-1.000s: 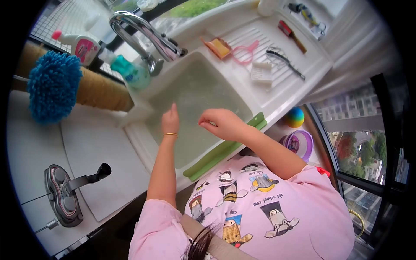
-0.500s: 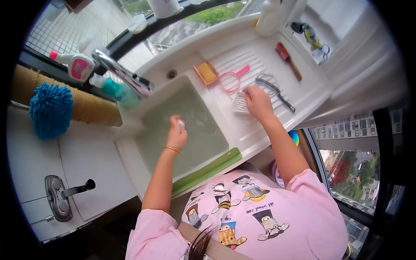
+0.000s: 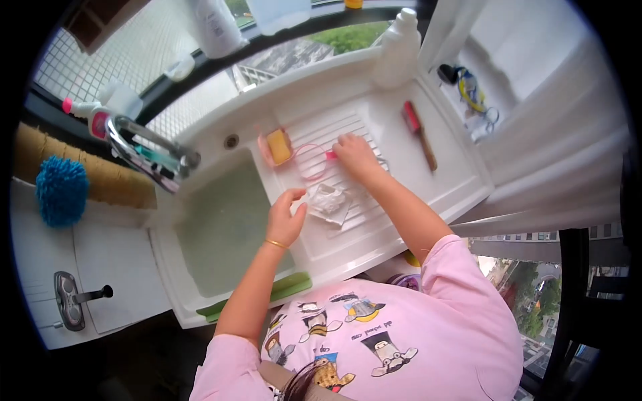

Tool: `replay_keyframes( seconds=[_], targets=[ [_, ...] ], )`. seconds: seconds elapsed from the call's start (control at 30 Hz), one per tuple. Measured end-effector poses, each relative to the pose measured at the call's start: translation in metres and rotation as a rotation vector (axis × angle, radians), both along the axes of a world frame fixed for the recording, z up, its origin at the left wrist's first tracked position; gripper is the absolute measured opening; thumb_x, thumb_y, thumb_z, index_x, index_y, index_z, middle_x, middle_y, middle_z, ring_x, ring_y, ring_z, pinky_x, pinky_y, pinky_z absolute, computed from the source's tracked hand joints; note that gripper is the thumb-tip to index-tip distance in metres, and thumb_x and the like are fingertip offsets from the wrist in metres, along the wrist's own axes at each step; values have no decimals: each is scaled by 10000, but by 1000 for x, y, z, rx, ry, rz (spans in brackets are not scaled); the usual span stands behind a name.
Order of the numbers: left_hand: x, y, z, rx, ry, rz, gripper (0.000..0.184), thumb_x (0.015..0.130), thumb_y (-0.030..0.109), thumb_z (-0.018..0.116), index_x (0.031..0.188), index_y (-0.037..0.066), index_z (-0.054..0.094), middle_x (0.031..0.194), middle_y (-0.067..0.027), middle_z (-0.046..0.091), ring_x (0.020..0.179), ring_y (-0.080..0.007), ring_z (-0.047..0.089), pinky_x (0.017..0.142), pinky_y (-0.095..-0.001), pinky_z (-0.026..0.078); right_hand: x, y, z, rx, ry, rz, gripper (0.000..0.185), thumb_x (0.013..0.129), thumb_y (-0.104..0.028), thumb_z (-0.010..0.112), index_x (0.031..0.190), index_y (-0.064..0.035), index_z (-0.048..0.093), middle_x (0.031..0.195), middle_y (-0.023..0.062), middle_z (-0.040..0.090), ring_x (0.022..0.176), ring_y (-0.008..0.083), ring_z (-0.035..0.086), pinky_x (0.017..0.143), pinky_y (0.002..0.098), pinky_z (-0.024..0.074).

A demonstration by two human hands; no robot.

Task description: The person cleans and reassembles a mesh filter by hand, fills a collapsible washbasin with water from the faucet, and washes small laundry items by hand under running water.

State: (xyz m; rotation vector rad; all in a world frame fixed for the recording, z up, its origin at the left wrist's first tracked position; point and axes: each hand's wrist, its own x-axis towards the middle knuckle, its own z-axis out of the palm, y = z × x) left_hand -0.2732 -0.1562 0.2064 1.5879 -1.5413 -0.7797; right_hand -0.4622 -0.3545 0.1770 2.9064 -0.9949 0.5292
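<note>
- A fluffy blue mop head [image 3: 61,192] is at the far left, next to a long brown roll [image 3: 127,177]
- A shiny tap [image 3: 150,150] stands by the back corner of the white sink [image 3: 164,250], and the sink has cloudy water [image 3: 221,230] in it
- A green strip [image 3: 257,294] lies along the sink's front edge
- A yellow block [image 3: 279,146] sits in a pink dish [image 3: 263,148]
- The left hand [image 3: 286,224] is over the sink's right edge, its thumb and fingers apart, just beside the crumpled white thing
- A pink ring [image 3: 297,164] lies on the ridges, with its pink handle [image 3: 331,155] pointing right
- The crumpled white thing [image 3: 328,198] is on a small white tray [image 3: 338,217], below the ring
- The right hand [image 3: 356,159] is at the handle's end, fingers bent, and I cannot tell if they grip it
- A white bottle [image 3: 398,53] stands at the back
- A red brush [image 3: 420,134] lies at the right
</note>
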Motion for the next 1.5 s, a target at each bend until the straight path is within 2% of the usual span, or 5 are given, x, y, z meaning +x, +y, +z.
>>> replay_keyframes(
  seconds=[0.27,0.43,0.73,1.27,1.5],
  targets=[
    [-39,-32,40,270,1092,501,611,987,233,618,1467,45,290,1442,-177,450,1131,-293,627,934,-384,543,-41,35,90,524,-240,81,183,894,-192,668,1018,-65,624,955,106,595,864,314,636,739,421,530],
    [-44,-44,42,330,1068,426,282,1070,202,426,1247,-1,510,954,-155,705,762,-240,724,666,-304,615,-70,-1,109,595,-231,231,342,952,-328,633,1213,-107,635,1101,84,646,955,298,653,828,406,526],
    [-30,-32,60,416,1051,409,287,1069,190,414,1238,-28,496,893,-183,706,732,-257,727,638,-327,618,-238,-314,76,132,43,-786,452,884,-68,528,1334,-104,549,1316,161,577,1214,345,560,1022,432,466],
    [-27,-58,50,606,1050,266,300,1061,221,452,1227,-21,517,922,-204,705,757,-257,731,678,-329,619,-266,-390,80,462,536,-768,884,625,-336,831,1404,-214,432,1291,73,650,1223,272,592,1146,536,208],
    [-32,-65,47,611,1081,220,293,1058,221,465,1209,-21,532,903,-184,704,751,-253,730,672,-322,618,-271,-378,91,275,522,-620,849,622,-410,859,1369,-221,502,1294,70,633,1225,279,574,1062,466,378]
  ],
)
